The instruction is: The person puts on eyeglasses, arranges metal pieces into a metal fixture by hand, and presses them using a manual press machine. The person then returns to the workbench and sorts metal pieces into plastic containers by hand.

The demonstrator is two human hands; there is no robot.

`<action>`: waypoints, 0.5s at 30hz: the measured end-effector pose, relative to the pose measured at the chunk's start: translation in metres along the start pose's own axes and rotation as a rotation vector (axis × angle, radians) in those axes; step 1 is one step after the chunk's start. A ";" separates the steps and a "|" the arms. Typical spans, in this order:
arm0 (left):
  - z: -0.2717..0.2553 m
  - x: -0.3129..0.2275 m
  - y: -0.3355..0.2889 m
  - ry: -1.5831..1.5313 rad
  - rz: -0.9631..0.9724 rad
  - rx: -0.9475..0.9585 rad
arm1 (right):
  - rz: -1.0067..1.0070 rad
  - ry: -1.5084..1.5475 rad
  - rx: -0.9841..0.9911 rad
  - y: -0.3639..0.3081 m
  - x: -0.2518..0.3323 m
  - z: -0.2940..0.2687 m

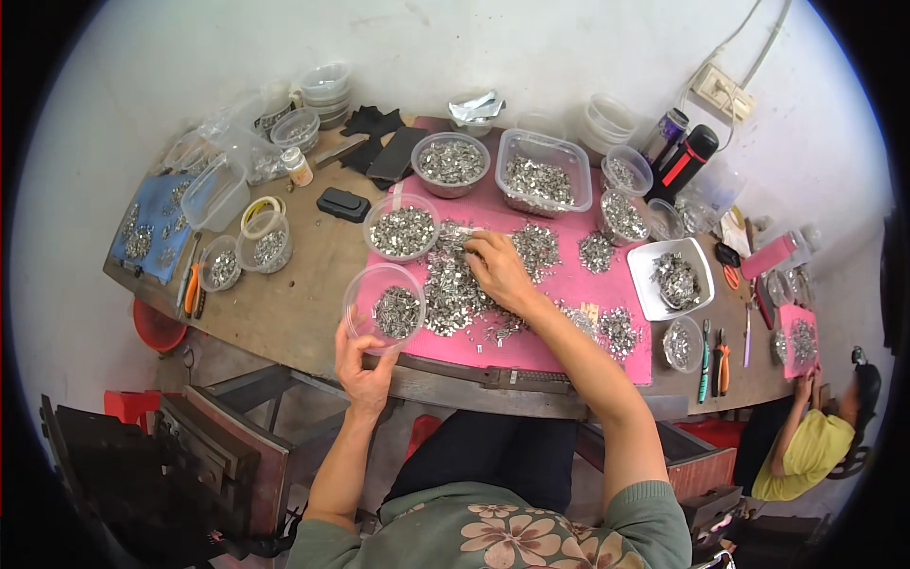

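My left hand (363, 368) grips a clear round plastic tub (356, 284), tilted at the near edge of the pink mat (559, 353). Small shiny metal pieces (396, 311) lie inside it. Over a wide heap of the same metal pieces (449, 284) on the mat is my right hand (500, 270). Its fingers are bent and drawn together at the far side of the heap. A pale sliver shows by the fingertips, but what they hold is hidden. Just beyond the tub stands another clear bowl (402, 228) filled with metal pieces.
Behind the heap are a full round bowl (452, 163) and a rectangular tub (543, 173). A white square dish (671, 280), pliers (722, 365) and a black flask (684, 161) are rightward. Leftward lie a black case (343, 204) and a blue cloth (156, 228). A co-worker (806, 455) sits far right.
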State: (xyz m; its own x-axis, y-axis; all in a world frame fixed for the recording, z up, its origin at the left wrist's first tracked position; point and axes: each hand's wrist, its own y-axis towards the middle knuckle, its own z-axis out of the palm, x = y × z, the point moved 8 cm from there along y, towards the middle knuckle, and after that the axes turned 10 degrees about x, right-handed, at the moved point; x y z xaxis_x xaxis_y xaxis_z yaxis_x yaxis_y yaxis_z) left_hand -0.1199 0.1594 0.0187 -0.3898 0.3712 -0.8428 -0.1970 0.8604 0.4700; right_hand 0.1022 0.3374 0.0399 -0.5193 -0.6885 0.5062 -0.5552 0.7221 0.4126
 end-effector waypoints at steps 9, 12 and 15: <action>-0.001 0.014 -0.002 -0.198 -0.060 -0.099 | -0.169 -0.010 0.161 0.015 0.040 0.022; -0.001 0.014 -0.002 -0.188 -0.054 -0.083 | -0.197 -0.025 0.168 0.020 0.042 0.029; -0.002 0.013 -0.002 -0.169 -0.048 -0.079 | -0.207 -0.052 0.191 0.025 0.034 0.026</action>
State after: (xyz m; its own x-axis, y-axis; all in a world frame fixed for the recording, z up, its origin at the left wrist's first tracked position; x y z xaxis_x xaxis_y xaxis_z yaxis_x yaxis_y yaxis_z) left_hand -0.1266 0.1613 0.0078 -0.2230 0.3891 -0.8938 -0.2840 0.8512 0.4414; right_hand 0.0538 0.3300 0.0472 -0.4121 -0.8261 0.3845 -0.7627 0.5436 0.3504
